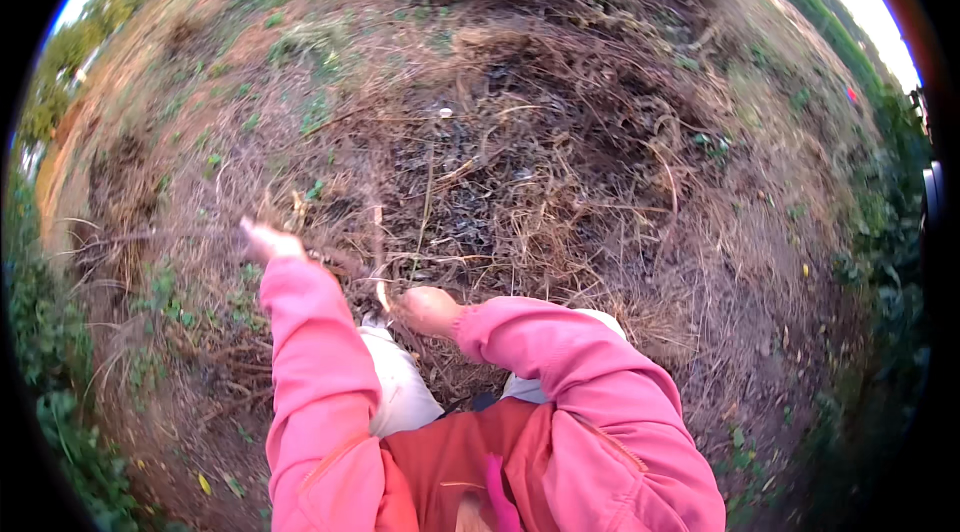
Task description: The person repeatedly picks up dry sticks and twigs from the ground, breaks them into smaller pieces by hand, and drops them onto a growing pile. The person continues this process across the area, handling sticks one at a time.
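Note:
My left hand (273, 241) reaches out at the left, blurred, beside dry twigs; whether it grips them I cannot tell. My right hand (429, 310) is closed in front of my white-clad knees, against a pale curved stick (381, 292) and some thin brown stems. The blur hides which of these its fingers hold. Dry stalks and straw (540, 232) lie matted on the ground before me, with a dark patch of plant litter (465, 209) among them. A small pale round object (446, 113) rests farther out.
A thicker heap of dry brush (615, 74) spreads ahead to the right. Low green weeds (161, 299) grow at the left. Leafy green plants (892, 247) line the right edge, and more foliage (67, 427) stands at the lower left.

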Demonstrator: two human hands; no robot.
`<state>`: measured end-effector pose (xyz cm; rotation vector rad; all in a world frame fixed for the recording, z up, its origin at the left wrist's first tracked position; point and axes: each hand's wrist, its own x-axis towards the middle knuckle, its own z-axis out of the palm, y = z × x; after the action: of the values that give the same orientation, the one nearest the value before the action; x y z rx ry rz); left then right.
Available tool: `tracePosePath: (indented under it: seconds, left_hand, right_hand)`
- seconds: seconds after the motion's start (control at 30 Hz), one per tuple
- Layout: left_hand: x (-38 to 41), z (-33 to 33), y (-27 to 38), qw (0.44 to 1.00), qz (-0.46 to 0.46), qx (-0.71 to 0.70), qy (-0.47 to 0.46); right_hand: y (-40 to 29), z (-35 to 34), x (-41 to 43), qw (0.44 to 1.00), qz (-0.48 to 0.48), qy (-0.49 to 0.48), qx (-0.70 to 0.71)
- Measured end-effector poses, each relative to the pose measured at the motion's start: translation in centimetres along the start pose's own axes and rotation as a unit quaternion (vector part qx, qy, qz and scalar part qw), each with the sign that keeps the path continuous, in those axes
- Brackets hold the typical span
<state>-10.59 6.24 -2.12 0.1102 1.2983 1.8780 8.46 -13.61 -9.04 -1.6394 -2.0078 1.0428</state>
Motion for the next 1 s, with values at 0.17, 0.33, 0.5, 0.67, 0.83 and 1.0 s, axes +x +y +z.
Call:
tracePosePath:
  seconds: [0.17,0.33,0.5,0.67,0.83,1.0]
  left_hand:
    - [7.8,-6.3,-1.0,0.999,0.034,0.022,-0.033]
    - [2.1,-2.5,0.6,0.995,-0.010,0.043,-0.088]
    - [-1.6,-1.0,-0.6,0.952,-0.087,0.038,-0.290]
    - [-7.1,1.0,-2.6,0.926,-0.132,0.116,-0.334]
    - [-8.0,0.8,-4.2,0.938,-0.111,0.188,-0.270]
    - [-7.5,0.5,-6.2,0.932,-0.120,0.213,-0.268]
  right_hand:
    - [2.5,-4.5,0.6,0.988,0.097,-0.021,-0.117]
    - [4.2,-14.3,0.1,0.944,0.183,0.273,-0.010]
    - [3.4,-17.0,2.3,0.881,0.113,0.457,0.032]
    - [4.3,-18.2,3.2,0.851,0.103,0.506,0.096]
    - [3.2,-17.4,2.9,0.897,0.064,0.433,0.066]
    - [1.9,-14.7,2.6,0.911,-0.057,0.404,-0.060]
